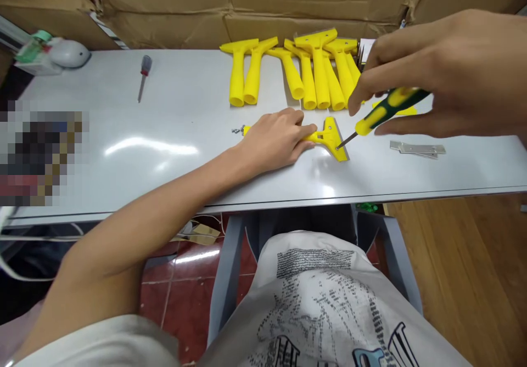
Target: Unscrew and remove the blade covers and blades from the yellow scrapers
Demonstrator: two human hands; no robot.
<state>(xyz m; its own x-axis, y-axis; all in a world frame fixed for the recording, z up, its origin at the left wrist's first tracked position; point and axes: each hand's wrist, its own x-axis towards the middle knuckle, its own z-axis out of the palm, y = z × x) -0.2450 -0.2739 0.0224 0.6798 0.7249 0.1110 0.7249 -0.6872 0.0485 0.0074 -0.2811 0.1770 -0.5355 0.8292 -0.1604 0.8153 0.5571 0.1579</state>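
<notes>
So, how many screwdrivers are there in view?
2. A green-and-yellow screwdriver is in the fingers of the right hand; a grey-handled screwdriver lies on the table, toward its back left. Others may be hidden.

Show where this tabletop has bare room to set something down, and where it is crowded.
Bare tabletop lies between the loose screwdriver and yellow scrapers, running towards the left forearm, and right of the metal strips. It is crowded along the scraper row and between the left hand and right hand.
</notes>
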